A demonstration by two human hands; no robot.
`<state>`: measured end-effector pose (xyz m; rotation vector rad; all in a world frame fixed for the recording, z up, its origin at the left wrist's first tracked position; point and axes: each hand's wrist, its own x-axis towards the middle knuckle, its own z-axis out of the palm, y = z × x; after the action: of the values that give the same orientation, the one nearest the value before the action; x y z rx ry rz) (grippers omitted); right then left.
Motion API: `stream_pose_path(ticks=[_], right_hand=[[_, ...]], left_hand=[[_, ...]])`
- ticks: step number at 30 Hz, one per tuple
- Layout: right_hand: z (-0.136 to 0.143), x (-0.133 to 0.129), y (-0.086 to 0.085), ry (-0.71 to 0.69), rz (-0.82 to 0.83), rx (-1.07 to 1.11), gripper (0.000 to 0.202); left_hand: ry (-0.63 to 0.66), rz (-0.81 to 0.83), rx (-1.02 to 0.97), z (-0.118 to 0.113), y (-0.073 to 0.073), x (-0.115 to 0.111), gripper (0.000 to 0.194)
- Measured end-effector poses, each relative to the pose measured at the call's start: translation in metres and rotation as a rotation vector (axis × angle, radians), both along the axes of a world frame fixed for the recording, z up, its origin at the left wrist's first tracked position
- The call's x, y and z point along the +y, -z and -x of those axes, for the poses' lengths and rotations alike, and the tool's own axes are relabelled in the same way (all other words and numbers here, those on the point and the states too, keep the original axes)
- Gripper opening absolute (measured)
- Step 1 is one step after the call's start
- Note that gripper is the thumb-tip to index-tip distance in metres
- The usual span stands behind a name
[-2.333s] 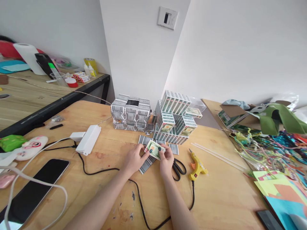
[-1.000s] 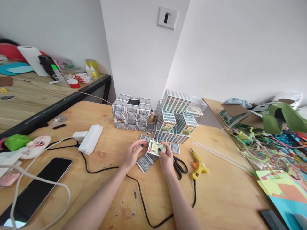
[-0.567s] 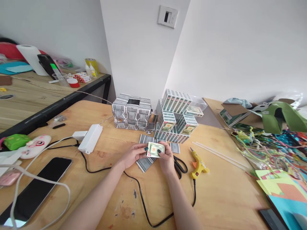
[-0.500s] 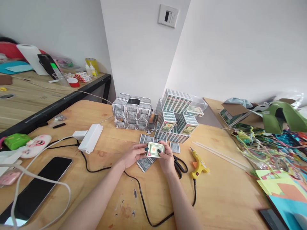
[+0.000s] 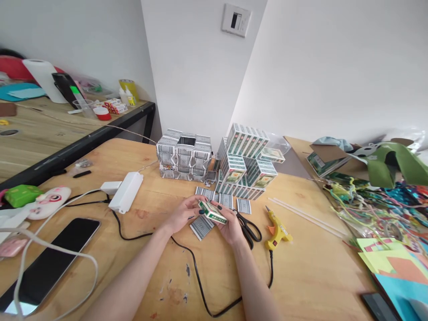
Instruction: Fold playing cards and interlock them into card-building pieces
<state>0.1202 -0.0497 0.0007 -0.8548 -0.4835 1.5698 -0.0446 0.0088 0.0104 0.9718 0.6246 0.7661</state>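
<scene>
A small green-and-white playing card box (image 5: 214, 213) is held between both hands over the front of the table, tilted so its lettered green side shows. My left hand (image 5: 183, 215) grips its left end; my right hand (image 5: 230, 225) has the right end, the thumb lying along the top edge. Beneath and behind the box lie several patterned playing cards (image 5: 201, 227). Black-handled scissors (image 5: 250, 229) rest beside my right hand, their blades partly hidden. Farther back stand a stack of similar card boxes (image 5: 245, 165) and a block covered in patterned cards (image 5: 183, 156).
To the right lie a yellow glue gun (image 5: 278, 229) with its black cord and clear glue sticks (image 5: 307, 216). A white power strip (image 5: 126, 192) and a large phone (image 5: 50, 265) are at left. Coloured paper (image 5: 397, 263) and craft scraps cover the right side.
The card box has been tipped from showing its printed face to showing its narrow lettered side. Both hands have shifted their hold slightly and remain in nearly the same place.
</scene>
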Motion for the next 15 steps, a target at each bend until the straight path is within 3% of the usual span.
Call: stream_pose_path(ticks=[6,11,15], right_hand=[[0.002,0.003,0.005,0.044,-0.062,-0.025,0.032],[0.007,0.003,0.012,0.160,-0.127,-0.253,0.030],[0.008,0.004,0.013,0.199,-0.112,-0.308,0.032]], left_hand=[[-0.240,-0.069,0.133,-0.004,0.013,0.008,0.028],[-0.176,-0.067,0.167,-0.003,0.012,0.008,0.031],[-0.134,-0.059,0.176,-0.002,0.011,0.006,0.035]])
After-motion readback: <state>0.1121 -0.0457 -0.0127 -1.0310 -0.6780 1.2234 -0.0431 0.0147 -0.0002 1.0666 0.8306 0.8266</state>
